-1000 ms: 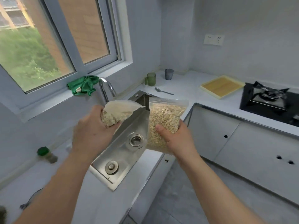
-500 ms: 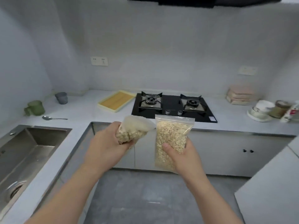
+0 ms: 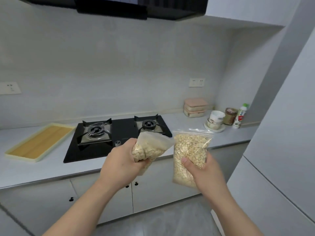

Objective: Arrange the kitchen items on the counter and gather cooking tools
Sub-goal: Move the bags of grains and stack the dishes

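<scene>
Zip bag of oats [image 3: 189,150] hangs upright, pinched by the right hand [image 3: 206,174]; the left hand [image 3: 121,162] is clenched round a crumpled oat bag [image 3: 151,145]. Both bags are airborne, short of the counter [image 3: 42,169]. Risk: a tight squeeze could pop a seal and spill oats.

A single wide-angle camera, worn on the head, looked forward and down from standing height, squarely facing the nearby counter [image 3: 51,167], gas hob [image 3: 121,130] and back wall [image 3: 119,74].

Both forearms extend forward; left grip [image 3: 122,162] clutches a bunched bag [image 3: 153,145], right grip [image 3: 204,172] pinches a flat bag [image 3: 189,147].
</scene>
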`<state>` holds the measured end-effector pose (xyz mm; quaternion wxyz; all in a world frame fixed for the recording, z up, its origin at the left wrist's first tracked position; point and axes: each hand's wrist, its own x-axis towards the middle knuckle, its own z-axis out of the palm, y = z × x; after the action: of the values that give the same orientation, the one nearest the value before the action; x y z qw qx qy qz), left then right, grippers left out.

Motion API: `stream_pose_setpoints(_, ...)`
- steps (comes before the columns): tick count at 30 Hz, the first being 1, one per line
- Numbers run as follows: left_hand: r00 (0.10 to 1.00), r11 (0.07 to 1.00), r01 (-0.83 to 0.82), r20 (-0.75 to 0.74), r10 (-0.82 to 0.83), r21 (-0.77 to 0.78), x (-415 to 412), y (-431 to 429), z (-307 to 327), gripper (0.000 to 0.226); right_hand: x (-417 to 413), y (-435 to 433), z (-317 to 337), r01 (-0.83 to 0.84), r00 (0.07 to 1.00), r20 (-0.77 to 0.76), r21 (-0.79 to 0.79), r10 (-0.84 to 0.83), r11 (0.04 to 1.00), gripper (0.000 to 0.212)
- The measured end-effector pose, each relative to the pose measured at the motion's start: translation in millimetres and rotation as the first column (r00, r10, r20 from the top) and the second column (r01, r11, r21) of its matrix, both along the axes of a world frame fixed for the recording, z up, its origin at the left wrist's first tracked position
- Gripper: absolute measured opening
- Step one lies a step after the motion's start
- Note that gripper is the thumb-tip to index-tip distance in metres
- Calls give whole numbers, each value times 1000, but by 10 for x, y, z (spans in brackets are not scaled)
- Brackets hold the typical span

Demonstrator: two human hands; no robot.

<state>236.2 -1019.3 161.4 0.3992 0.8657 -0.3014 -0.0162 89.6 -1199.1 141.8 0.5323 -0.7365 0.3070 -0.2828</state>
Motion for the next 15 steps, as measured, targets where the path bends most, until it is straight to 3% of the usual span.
stream_pose_setpoints(8, 995, 995, 89, -43, -91, -50, 837, -1631, 89, 33, 653, -1404, 64, 75, 997, 3, 41, -75, 996, 25)
stream_pose_setpoints(15, 995, 996, 82, -53, -83, -26, 1043, -2762, 48, 36, 824, -2526, 114, 96, 994, 36, 74, -99, 993, 24)
